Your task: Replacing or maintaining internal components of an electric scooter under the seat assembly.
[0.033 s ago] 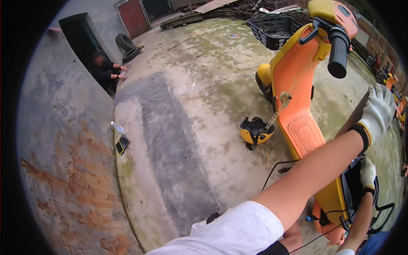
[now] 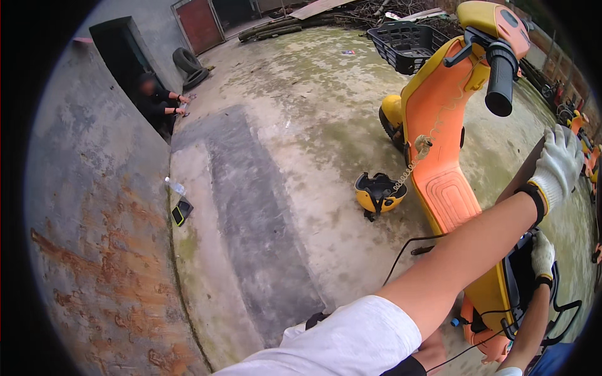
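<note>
My left hand, in a white knit glove with a dark band at the wrist, curls its fingers over a raised brown part at the back of the orange-and-yellow scooter; what that part is I cannot make out. Lower down, my right hand, also gloved, is at the black storage compartment behind the footboard, its fingers partly hidden at the inner edge. Black cables run from the scooter. A yellow-and-black helmet lies on the ground beside it, with a coiled cord reaching up toward the handlebar.
A person crouches in a doorway at left, hands on small items. A bottle and a phone-like device lie by the rusty wall. Tyres, wood piles and a crate stand behind. More scooters are at right.
</note>
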